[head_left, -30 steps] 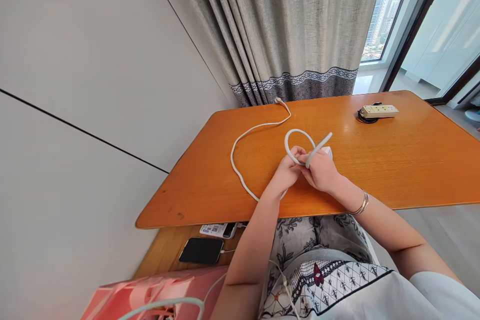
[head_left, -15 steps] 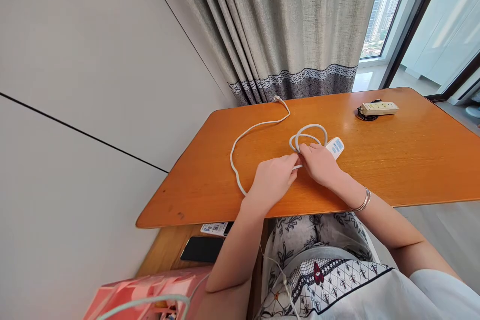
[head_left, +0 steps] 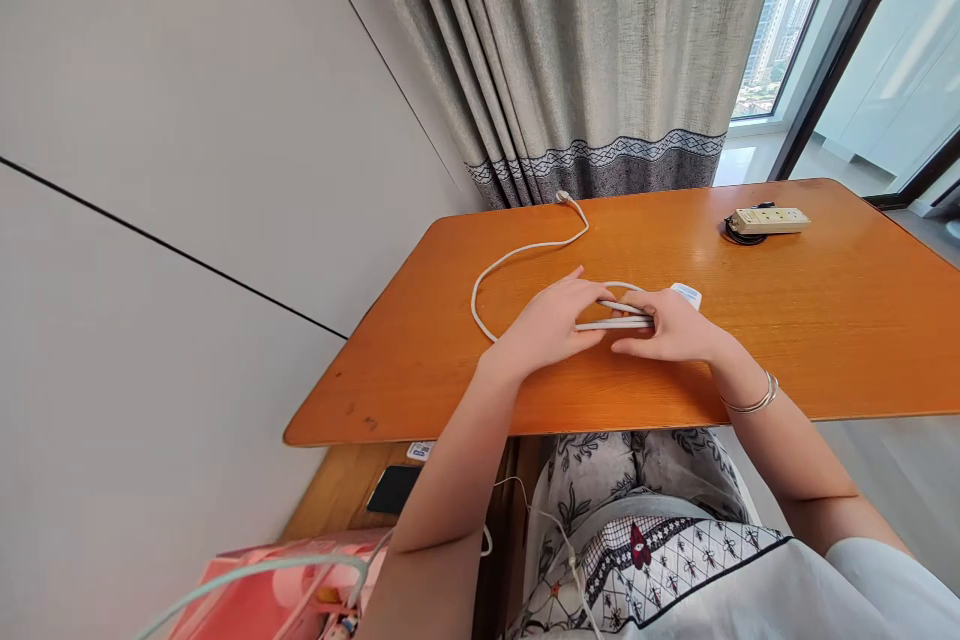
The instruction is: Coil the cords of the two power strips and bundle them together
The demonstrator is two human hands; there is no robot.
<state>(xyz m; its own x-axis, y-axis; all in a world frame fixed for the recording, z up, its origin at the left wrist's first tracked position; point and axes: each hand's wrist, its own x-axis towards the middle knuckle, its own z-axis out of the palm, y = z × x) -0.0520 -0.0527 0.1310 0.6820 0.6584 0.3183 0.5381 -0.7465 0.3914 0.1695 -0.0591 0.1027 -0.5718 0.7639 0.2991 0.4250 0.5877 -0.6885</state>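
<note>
A white power cord [head_left: 616,324], gathered in flat loops, lies between my hands low over the orange-brown table [head_left: 420,340]. My left hand [head_left: 555,322] curls round the left end of the loops, with one finger raised. At the right end, my right hand [head_left: 671,325] has its fingers round the strands and its thumb stretched out below them. Behind the right hand pokes out the end of a white power strip [head_left: 687,295] with a label; the rest of it is hidden. The cord's loose length curves away left to a plug [head_left: 563,197] at the far edge.
A cream power strip [head_left: 771,220] with a black cord bundled beside it sits at the back right. Below the table's left side are a dark phone [head_left: 394,489] and a pink basket [head_left: 255,585]. A grey curtain [head_left: 622,40] hangs behind the table.
My hands have moved apart from their close grip. The upright rings of cord are now flattened into loops between them. The white strip is more covered by my right hand.
</note>
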